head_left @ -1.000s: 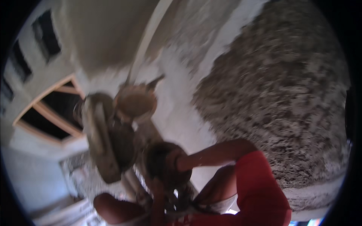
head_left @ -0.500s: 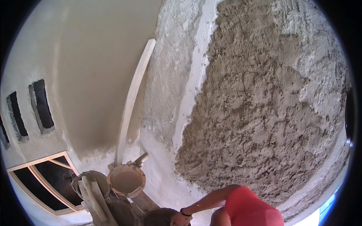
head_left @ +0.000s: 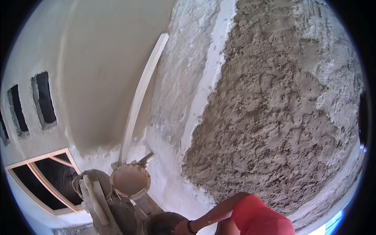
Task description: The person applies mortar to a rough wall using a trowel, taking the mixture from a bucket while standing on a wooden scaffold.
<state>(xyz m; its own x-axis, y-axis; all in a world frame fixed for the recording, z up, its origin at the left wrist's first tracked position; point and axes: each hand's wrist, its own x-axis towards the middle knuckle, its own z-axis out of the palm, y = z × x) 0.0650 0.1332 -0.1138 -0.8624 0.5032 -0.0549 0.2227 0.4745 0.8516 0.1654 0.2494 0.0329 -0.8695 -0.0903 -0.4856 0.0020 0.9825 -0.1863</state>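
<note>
My right arm, in a red sleeve and with a dark band at the wrist, comes in from the lower right. My right hand (head_left: 181, 227) is over the near side of a dark round bucket (head_left: 164, 216) at the lower edge. Its fingers look curled, but they are dim and partly cut off, so what they hold cannot be made out. My left hand is out of the picture. Left of that bucket stands an orange-brown bucket (head_left: 147, 190) with cloudy liquid inside. A grey bucket (head_left: 76, 184) stands farther left, with a wooden float (head_left: 95, 201) lying across it.
Rough wet mortar (head_left: 266, 117) covers much of the right wall, beside a pale vertical strip (head_left: 205, 82). A long straightedge (head_left: 143, 94) leans on the smooth left wall (head_left: 105, 70). A wooden window frame (head_left: 32, 166) and slotted openings (head_left: 46, 98) are at the left.
My right hand has moved slightly left and lower over the dark bucket. The view has shifted a little, so the buckets and window frame sit somewhat higher in the picture.
</note>
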